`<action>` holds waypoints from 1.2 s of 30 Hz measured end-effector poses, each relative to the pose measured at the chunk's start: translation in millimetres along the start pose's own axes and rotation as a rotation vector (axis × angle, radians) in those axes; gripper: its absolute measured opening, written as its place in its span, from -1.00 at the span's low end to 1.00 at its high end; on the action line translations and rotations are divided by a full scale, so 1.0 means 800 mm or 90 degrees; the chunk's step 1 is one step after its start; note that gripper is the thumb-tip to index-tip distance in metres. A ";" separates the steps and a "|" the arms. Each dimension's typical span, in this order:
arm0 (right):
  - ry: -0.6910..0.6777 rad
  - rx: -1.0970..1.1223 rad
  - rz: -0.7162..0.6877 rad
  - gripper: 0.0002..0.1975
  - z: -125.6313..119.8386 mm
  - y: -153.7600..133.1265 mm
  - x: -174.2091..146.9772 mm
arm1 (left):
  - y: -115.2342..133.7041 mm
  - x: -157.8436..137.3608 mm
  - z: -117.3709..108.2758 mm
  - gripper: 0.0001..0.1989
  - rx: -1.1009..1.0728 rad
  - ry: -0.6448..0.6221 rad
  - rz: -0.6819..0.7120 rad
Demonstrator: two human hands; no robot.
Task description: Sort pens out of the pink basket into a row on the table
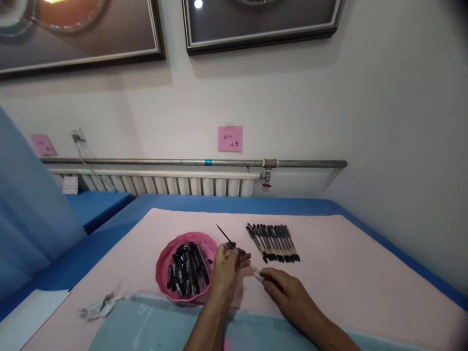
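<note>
In the head view, my left hand [225, 267] pinches a thin dark pen refill [224, 234], which points up and to the left. My right hand [287, 291] grips the lower end of a clear pen barrel [255, 269], which slants from my right fingertips toward my left fingers. The barrel and refill lie roughly in one line; how far one sits inside the other is hidden by my fingers. Just left of my left hand stands a pink bowl [161, 282] holding black pen caps [179, 273] and pen parts. Beyond my hands lies a row of capped pens [276, 242], side by side.
A pink sheet [336, 282] covers the blue table [234, 204]. Teal cloth [164, 326] lies along the near edge, with a crumpled white scrap [98, 308] and white paper [31, 312] at left. A radiator [190, 186] and pipe [164, 162] run behind the table.
</note>
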State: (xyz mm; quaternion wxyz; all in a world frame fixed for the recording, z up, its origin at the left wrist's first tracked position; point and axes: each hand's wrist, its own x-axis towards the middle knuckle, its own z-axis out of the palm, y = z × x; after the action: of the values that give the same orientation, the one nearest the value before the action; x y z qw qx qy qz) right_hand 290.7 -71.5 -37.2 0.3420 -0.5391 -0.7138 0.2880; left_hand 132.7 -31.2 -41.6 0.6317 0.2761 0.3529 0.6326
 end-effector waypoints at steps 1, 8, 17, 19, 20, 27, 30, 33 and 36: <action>0.000 -0.004 0.004 -0.81 0.000 0.000 0.000 | 0.000 0.000 0.000 -0.60 0.003 0.000 -0.002; -0.006 -0.016 0.007 -0.81 0.003 0.004 0.000 | 0.001 -0.002 0.002 -0.63 0.001 0.007 -0.005; -0.015 -0.050 0.003 -0.80 0.007 -0.003 -0.006 | -0.002 -0.009 0.002 -0.64 0.034 0.043 0.020; -0.020 -0.063 0.009 -0.80 0.006 -0.004 -0.007 | 0.000 -0.011 0.002 -0.63 0.041 0.045 0.022; -0.026 -0.071 0.011 -0.80 0.006 -0.005 -0.008 | 0.001 -0.012 0.002 -0.63 0.043 0.045 0.022; -0.034 -0.091 0.006 -0.78 0.007 -0.009 -0.009 | 0.000 -0.015 0.000 -0.67 0.070 0.023 0.029; -0.043 -0.055 0.013 -0.79 0.007 -0.015 -0.010 | -0.001 -0.018 0.001 -0.73 0.105 -0.011 0.016; -0.042 -0.009 0.023 -0.81 0.007 -0.021 -0.010 | 0.002 -0.026 0.004 -0.79 0.162 -0.057 -0.006; -0.020 0.034 0.044 -0.83 0.006 -0.021 -0.008 | 0.006 -0.035 0.010 -0.85 0.257 -0.070 0.018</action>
State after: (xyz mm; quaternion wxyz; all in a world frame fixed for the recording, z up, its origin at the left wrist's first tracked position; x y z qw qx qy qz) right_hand 278.6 -82.1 -28.2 0.3350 -0.5497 -0.6917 0.3272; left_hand 137.9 -57.8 -30.4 0.5730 0.4360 0.4336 0.5418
